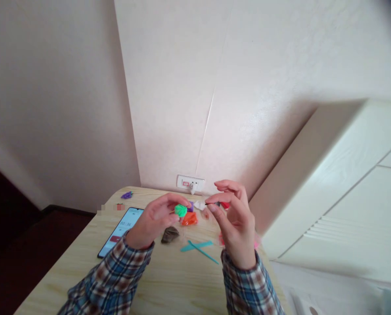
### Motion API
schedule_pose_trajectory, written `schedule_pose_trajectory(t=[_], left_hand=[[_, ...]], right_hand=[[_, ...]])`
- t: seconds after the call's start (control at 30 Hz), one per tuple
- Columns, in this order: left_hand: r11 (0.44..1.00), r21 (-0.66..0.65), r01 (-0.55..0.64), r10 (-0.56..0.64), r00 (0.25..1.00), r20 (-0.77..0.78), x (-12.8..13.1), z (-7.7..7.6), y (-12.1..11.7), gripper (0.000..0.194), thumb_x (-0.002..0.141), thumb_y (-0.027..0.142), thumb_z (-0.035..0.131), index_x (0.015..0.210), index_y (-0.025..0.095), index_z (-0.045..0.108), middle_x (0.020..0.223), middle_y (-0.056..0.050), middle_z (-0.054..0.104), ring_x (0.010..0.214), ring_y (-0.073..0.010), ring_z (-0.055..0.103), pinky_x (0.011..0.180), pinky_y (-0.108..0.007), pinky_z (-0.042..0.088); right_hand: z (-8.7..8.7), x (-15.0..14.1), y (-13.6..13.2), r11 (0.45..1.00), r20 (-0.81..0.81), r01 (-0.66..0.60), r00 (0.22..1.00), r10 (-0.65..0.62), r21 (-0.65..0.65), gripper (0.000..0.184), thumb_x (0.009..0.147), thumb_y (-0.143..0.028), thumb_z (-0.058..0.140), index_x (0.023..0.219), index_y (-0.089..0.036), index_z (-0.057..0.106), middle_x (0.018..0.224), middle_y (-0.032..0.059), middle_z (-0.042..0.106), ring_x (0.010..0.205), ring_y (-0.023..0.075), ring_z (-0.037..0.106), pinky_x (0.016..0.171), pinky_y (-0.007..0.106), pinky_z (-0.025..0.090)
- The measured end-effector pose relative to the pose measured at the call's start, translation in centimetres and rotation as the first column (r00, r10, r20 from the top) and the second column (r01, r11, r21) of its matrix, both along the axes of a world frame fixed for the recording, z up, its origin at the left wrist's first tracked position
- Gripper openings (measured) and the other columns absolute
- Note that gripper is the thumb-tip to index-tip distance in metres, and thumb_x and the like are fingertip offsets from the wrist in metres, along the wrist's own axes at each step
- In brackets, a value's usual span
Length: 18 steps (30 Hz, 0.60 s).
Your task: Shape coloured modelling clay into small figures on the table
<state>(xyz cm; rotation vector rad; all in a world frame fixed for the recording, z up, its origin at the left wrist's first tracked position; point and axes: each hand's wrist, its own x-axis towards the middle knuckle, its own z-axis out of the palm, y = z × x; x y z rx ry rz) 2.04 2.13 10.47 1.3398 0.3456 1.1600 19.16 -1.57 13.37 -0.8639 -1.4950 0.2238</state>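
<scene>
Between the thumb and fingers of my left hand (159, 216) is a bright green ball of modelling clay (181, 211) with grooves across its surface. To its right, a little apart, my right hand (236, 218) pinches a small dark piece (207, 203), too tiny to name, between thumb and index finger; its other fingers are bent and raised. Behind and below the hands lie an orange clay packet (189, 218), a white clay packet (200, 204) and a dark brown clay packet (170, 235). Two turquoise clay tools (197, 246) lie crossed nearer to me.
A phone (121, 232) showing a timer lies left on the wooden table (169, 284). Purple clay pieces (127, 195) sit at the far left corner. Pink packets (221, 238) are partly hidden behind my right hand. A wall socket (190, 183) with a plug is at the back; a white cabinet (346, 197) stands right.
</scene>
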Motion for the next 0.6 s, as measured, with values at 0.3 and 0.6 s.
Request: schedule_pose_trajectory(t=[0.3, 0.6], left_hand=[[0.986, 0.121, -0.110, 0.110, 0.994, 0.009, 0.1, 5.0, 0.0, 0.019, 0.069, 0.019, 0.069, 0.087, 0.017, 0.062, 0.083, -0.003, 0.056, 0.074, -0.0123, 0.051, 0.065, -0.022, 0.043], [0.976, 0.184, -0.118, 0.137, 0.986, -0.093, -0.6, 5.7, -0.1, 0.021, 0.071, 0.012, 0.066, 0.089, 0.021, 0.061, 0.086, -0.001, 0.057, 0.078, -0.0115, 0.053, 0.068, -0.020, 0.045]], right_hand=[[1.6, -2.4, 0.1, 0.996, -0.033, 0.074, 0.997, -0.072, 0.053, 0.008, 0.080, -0.017, 0.057, 0.079, -0.023, 0.062, 0.103, 0.0014, 0.049, 0.103, 0.0171, 0.045, 0.085, 0.033, 0.035], [1.6, -3.0, 0.1, 0.982, -0.008, 0.161, 0.987, -0.161, 0.103, 0.008, 0.079, -0.016, 0.058, 0.078, -0.022, 0.063, 0.104, 0.0032, 0.050, 0.098, 0.0173, 0.046, 0.074, 0.030, 0.037]])
